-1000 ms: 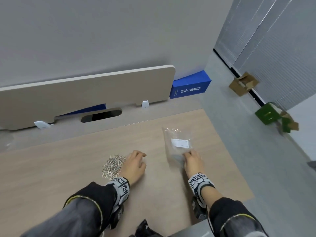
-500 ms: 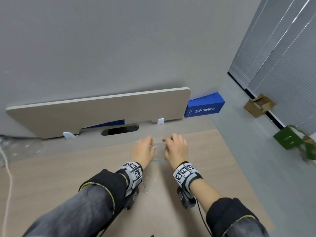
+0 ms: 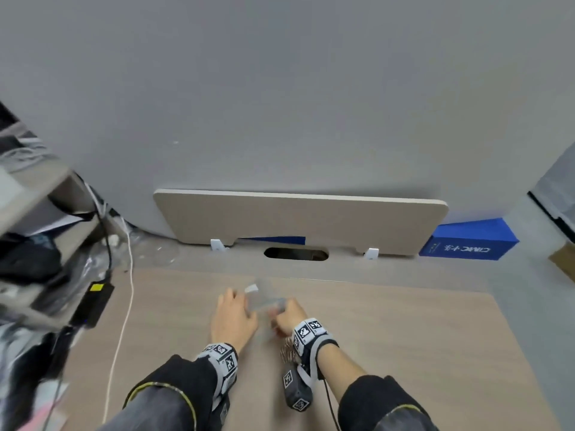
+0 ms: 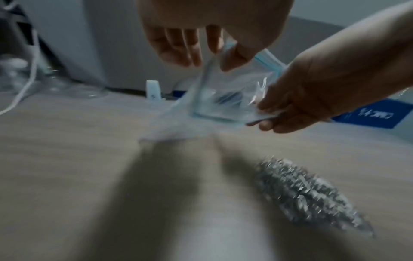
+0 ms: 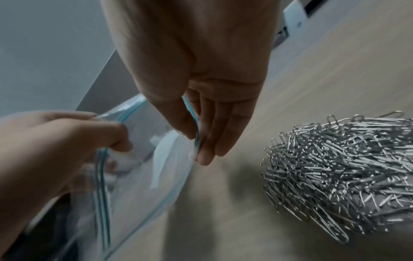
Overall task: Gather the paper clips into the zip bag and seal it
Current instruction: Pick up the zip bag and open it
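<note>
A clear zip bag [image 3: 264, 298] with a blue seal strip hangs just above the wooden table [image 3: 404, 337], held between both hands. My left hand [image 3: 235, 318] pinches one lip of its mouth between thumb and forefinger [image 4: 220, 56]. My right hand [image 3: 287, 315] pinches the opposite lip [image 5: 197, 146], so the mouth of the bag [image 5: 156, 176] gapes a little. The bag [image 4: 223, 102] looks empty apart from a white label. A heap of silver paper clips [image 5: 346, 167] lies on the table close by; in the head view the paper clips [image 3: 287, 353] are half hidden by my right wrist.
A beige divider panel [image 3: 298, 219] stands along the table's far edge, above a cable slot [image 3: 295, 253]. A blue box [image 3: 466, 244] sits behind at right. A white cable [image 3: 124, 312], a black power adapter [image 3: 93, 306] and cluttered shelves [image 3: 31, 228] line the left side.
The left hand left the clip heap and joined the right on the bag. The bag, flat on the table a second ago, is now lifted and pulled open. The head view swung left.
</note>
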`<state>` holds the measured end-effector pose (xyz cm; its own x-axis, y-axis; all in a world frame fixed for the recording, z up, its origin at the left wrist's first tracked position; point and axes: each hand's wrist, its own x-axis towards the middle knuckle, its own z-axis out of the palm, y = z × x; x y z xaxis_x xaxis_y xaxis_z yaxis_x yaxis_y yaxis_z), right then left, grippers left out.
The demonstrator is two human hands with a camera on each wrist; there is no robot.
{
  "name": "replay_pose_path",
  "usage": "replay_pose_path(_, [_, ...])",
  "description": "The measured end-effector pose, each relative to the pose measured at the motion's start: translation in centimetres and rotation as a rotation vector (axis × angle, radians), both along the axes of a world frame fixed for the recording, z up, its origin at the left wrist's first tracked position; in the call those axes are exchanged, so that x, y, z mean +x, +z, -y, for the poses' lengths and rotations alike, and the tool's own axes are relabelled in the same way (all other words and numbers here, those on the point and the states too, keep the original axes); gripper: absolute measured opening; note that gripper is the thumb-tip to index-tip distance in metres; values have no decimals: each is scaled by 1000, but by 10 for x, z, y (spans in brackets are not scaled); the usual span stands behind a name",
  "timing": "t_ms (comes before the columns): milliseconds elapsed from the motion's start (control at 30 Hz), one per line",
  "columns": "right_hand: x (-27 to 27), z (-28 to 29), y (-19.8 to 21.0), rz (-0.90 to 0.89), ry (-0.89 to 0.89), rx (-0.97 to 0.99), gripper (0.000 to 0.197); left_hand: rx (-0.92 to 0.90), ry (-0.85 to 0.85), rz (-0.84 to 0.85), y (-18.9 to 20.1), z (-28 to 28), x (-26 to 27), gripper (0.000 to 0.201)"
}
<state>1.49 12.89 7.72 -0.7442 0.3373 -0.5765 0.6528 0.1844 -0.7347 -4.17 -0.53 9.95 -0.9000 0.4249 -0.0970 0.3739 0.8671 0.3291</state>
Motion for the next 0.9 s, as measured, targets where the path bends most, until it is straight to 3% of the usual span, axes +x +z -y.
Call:
replay_pose_path(133, [-7, 23, -22, 64, 140, 120, 25, 64, 48, 239, -24, 34, 10, 21])
replay_pose_path(300, [-4, 18, -35, 150, 232, 244, 28, 212, 127, 471, -49, 28, 20, 21])
replay_pose_path(500, [20, -11, -46, 70, 72, 148, 40, 329, 173, 693, -73, 8, 15, 41])
replay_pose_path(600, [48, -33, -54, 20, -3, 245, 28, 377, 223, 822, -81, 4, 13, 35])
replay_pose_path(700, [85, -53, -61, 86, 26, 468, 26, 407, 247, 896, -90, 3, 14, 24])
replay_pose_path(900, [117, -44, -74, 169, 214, 638, 56, 459, 301, 909, -100, 8, 15, 27])
